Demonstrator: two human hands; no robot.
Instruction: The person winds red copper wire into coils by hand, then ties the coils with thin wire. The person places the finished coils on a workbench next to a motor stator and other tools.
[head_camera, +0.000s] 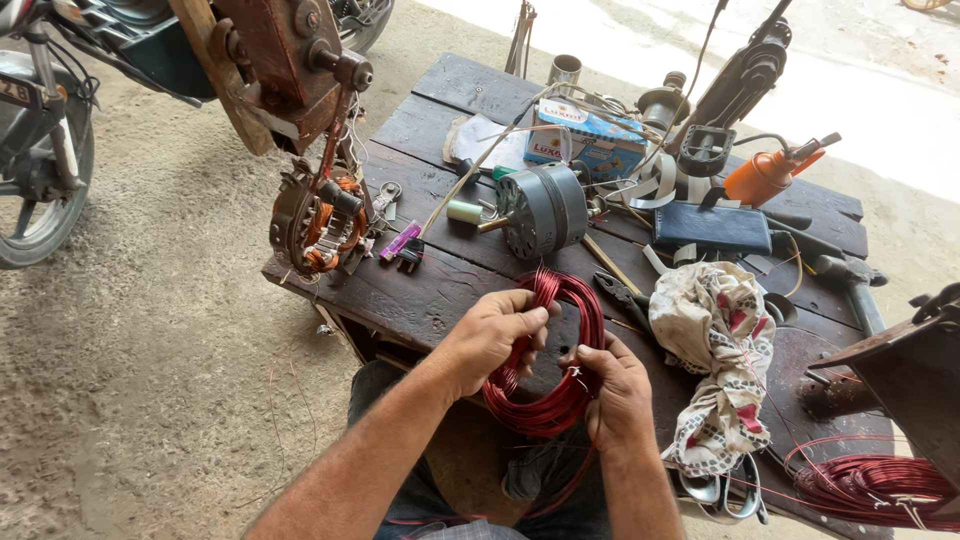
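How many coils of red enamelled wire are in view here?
2. One red wire coil is held between the left hand and right hand at the table edge; a second red coil lies at the lower right. Clutter may hide more.

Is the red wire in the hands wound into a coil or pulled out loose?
Coiled. The red wire coil forms one bundled loop held upright between the left hand and right hand, above the wooden table.

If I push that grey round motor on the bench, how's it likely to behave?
The grey motor looks like solid metal, so probably heavy for its size. It stands on its rounded edge on the wooden table, so it may roll or tip. Nearby wires might snag it.
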